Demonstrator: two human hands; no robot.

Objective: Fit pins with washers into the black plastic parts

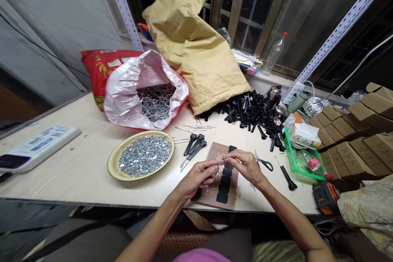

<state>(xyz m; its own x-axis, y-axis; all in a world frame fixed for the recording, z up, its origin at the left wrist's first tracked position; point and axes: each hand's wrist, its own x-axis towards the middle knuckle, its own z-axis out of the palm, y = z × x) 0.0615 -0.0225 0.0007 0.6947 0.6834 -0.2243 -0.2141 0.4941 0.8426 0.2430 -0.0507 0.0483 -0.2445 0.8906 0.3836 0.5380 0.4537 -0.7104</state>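
Note:
My left hand (198,176) and my right hand (244,166) meet over a brown board (215,196) with several black pads on it. Both pinch a thin metal pin (221,162) between their fingertips; a black handle end (196,194) shows under my left palm. Just beyond the board lie a few finished black-handled pins (194,147). A yellow plate (114,161) full of small silver pieces sits to the left. A white sack (123,98) open on a heap of metal pins stands behind it.
A pile of black handles (248,110) lies at the foot of a tan paper sack (199,53). Green-handled scissors (264,163), a black screwdriver (286,176), a green basket (294,159) and several cardboard boxes (353,139) fill the right. A white scale (33,147) sits far left.

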